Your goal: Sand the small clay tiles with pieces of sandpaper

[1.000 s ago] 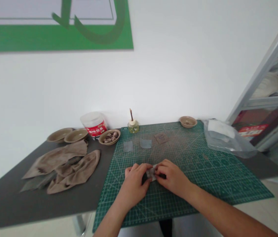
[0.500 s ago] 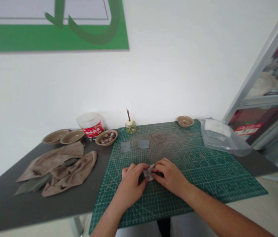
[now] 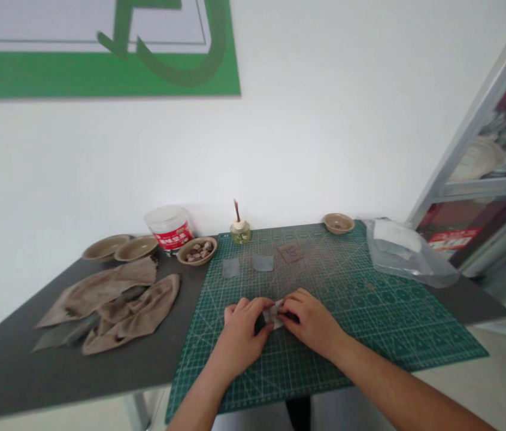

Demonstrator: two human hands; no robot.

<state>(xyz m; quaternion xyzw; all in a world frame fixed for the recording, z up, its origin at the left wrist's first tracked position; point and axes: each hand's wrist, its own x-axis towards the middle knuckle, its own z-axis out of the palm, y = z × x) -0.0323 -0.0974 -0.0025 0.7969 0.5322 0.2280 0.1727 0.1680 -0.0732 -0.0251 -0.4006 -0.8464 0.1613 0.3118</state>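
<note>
My left hand and my right hand meet over the middle of the green cutting mat. Both are closed, fingertips pinching a small pale grey piece between them, with something dark under my left fingers. Most of that piece is hidden by my fingers. Just beyond my hands, two small grey squares and a brown square lie flat on the mat.
Brown cloths lie on the dark table at left. Behind them stand shallow brown bowls, a white tub with a red label, a bowl of small stones and a small bottle with a stick. Another bowl and a clear plastic bag sit at the right.
My hands stay pinched on the small piece in the same spot on the mat; only the camera view has shifted slightly.
</note>
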